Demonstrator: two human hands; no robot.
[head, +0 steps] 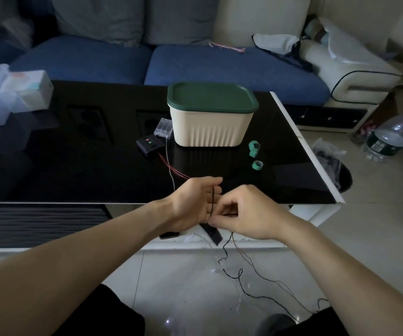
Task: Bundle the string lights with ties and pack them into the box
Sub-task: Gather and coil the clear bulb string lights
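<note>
My left hand (pixel 195 202) is held flat with straight fingers over the table's front edge, and a dark string-light wire (pixel 212 202) runs across its palm. My right hand (pixel 246 212) pinches that wire beside the left palm. From there the thin black and red wires (pixel 244 270) trail down onto the floor. A cream box with a green lid (pixel 211 115) stands shut on the black table (pixel 74 166). A black battery box (pixel 149 143) and a clear battery holder (pixel 163 127) lie left of it. Two green ties (pixel 254 147) (pixel 257 164) lie to its right.
A blue sofa (pixel 147 59) runs behind the table. Clear plastic containers (pixel 6 93) sit at the table's far left. A water bottle (pixel 394 134) and a black bin (pixel 338 173) stand on the floor at the right. A phone (pixel 169 235) lies on the lower shelf.
</note>
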